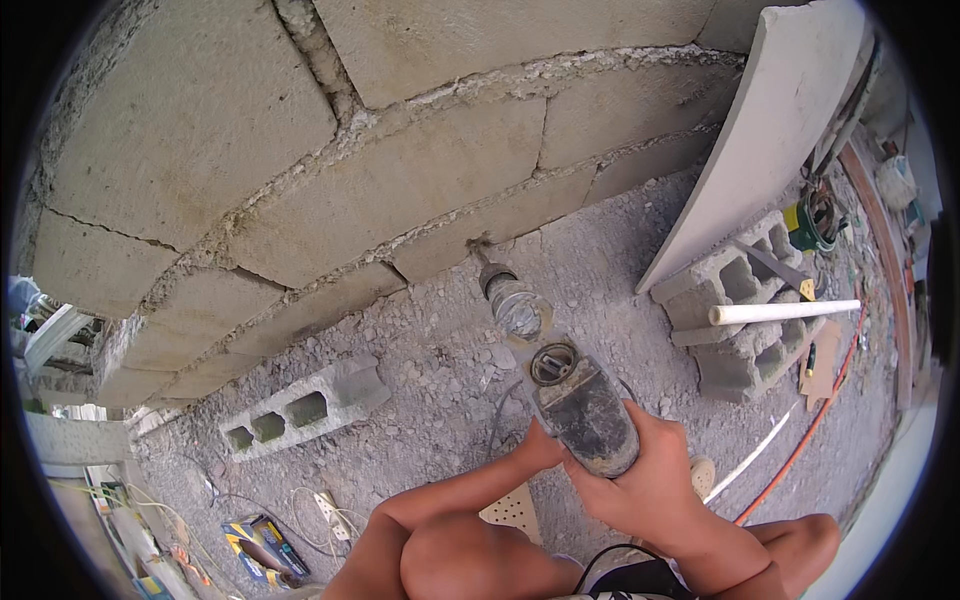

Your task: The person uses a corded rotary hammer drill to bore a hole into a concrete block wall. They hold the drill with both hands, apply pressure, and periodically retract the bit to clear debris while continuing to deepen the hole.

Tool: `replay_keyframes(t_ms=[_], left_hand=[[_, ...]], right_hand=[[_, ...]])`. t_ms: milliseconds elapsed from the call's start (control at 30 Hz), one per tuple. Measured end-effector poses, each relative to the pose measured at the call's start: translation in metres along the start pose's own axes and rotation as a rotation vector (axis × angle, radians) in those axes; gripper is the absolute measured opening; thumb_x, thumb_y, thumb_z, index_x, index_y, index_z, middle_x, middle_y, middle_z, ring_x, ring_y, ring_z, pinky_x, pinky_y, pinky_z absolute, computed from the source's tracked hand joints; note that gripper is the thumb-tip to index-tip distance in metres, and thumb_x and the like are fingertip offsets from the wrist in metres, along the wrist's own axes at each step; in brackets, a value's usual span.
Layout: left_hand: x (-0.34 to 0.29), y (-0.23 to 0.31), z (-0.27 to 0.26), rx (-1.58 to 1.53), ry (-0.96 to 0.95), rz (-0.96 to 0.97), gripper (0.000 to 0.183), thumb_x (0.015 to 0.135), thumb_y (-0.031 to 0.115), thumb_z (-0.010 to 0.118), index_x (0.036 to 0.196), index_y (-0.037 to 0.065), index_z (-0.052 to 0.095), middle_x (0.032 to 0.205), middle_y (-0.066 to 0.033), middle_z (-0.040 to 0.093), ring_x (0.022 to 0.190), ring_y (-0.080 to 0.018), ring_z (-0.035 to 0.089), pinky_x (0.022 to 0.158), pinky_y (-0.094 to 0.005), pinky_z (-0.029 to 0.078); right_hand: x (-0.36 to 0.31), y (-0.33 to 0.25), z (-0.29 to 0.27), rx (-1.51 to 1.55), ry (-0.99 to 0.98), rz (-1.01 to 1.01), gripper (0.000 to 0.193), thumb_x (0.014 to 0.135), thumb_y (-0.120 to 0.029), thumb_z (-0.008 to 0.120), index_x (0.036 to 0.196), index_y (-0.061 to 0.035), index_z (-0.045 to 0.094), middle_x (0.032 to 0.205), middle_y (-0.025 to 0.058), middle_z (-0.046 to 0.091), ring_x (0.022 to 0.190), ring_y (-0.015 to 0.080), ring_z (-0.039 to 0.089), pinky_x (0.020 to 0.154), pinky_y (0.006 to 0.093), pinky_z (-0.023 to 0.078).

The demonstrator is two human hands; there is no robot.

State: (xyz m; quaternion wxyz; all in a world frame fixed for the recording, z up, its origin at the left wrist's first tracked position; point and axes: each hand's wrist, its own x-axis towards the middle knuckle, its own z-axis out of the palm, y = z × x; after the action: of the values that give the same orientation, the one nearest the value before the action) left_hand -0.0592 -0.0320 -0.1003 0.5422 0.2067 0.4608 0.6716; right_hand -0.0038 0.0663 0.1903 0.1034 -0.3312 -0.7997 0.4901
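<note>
A grey, dusty rotary hammer (585, 410) points away from me, its chisel bit (485, 256) meeting the foot of the block wall (390, 190) at a small chipped hole. My right hand (645, 470) is closed around the rear of the tool. From the left, my left hand (543, 446) grips the tool's side; its fingers are mostly hidden behind the body. A dark cord (500, 410) runs beside the tool. Under my arms shows part of a perforated tan shoe (515, 515).
A hollow concrete block (350, 390) lies left on the rubble floor. More blocks (740, 290) at right carry a handsaw (775, 268) and a white pipe (785, 311), beside a leaning pale board (765, 120). An orange hose (815, 420), power strip (332, 515) and box (265, 550) lie around.
</note>
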Motion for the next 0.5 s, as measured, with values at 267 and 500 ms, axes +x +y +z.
replay_keyframes(t_ms=[267, 500], left_hand=[[-0.022, 0.033, 0.03, 0.252, -0.033, 0.205, 0.082, 0.07, 0.022, 0.097, 0.138, 0.0, 0.056, 0.131, -0.0122, 0.068, 0.119, -0.0211, 0.064, 0.105, -0.0387, 0.05], [-0.016, 0.02, 0.01, 0.326, -0.219, 0.177, 0.089, 0.061, 0.029, 0.101, 0.135, 0.002, 0.06, 0.132, -0.0122, 0.069, 0.121, -0.0229, 0.066, 0.106, -0.0401, 0.05]], right_hand=[[-0.057, 0.077, 0.003, 0.15, 0.128, 0.077, 0.022, 0.076, -0.009, 0.078, 0.093, 0.0029, 0.071, 0.081, 0.0105, 0.075, 0.075, 0.0175, 0.075, 0.068, 0.0315, 0.057], [-0.083, 0.094, 0.001, -0.113, 0.11, -0.139, 0.029, 0.066, -0.011, 0.082, 0.089, 0.0022, 0.07, 0.072, 0.0107, 0.068, 0.061, 0.0226, 0.069, 0.059, 0.0329, 0.054]])
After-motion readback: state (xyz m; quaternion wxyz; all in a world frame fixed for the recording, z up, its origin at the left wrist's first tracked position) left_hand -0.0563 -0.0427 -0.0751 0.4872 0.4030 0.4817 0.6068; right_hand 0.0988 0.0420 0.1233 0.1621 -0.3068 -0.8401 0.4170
